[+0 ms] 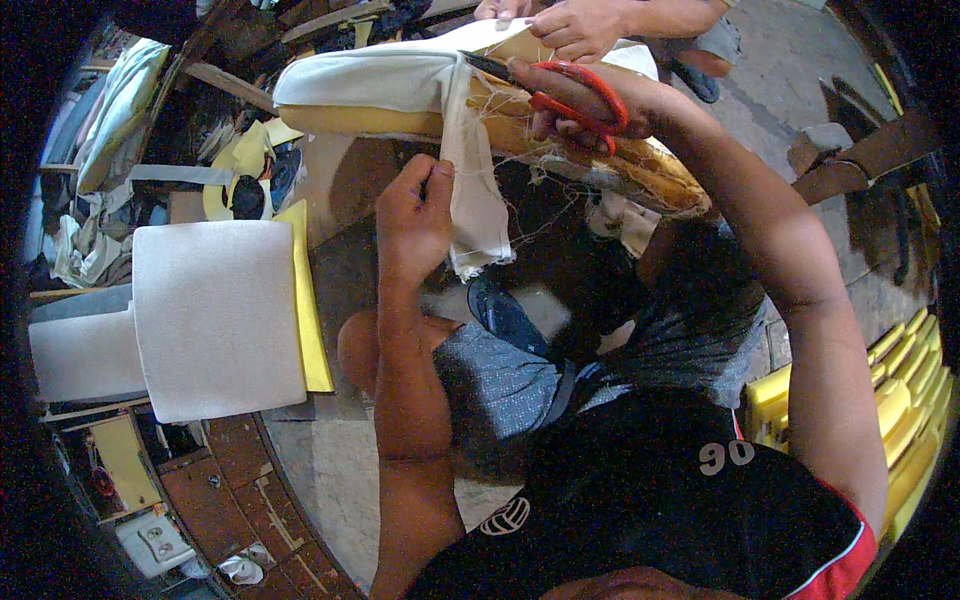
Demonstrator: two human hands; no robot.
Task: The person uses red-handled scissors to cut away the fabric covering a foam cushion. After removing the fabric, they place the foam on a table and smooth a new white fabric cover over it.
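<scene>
Black shirt (620,480) on our own chest lies nearest, with our grey shorts (500,375) just past it. Ahead of us is the padded piece (350,88), white fabric (400,72) over yellow foam (375,122), with frayed threads trailing along its right part. From it hangs a pale cloth flap (480,205), ragged at the lower end; our left hand (418,215) is clenched on its left edge. Our right hand (642,98) grasps the red-handled scissors (614,100), dark blades pointing left to the top of the flap. Across the piece, a co-worker's hand (578,32) is at the far edge. To our left, a pale grey panel (220,320) lies over a yellow sheet (312,310); to our lower right, yellow strips (900,405) lie side by side
</scene>
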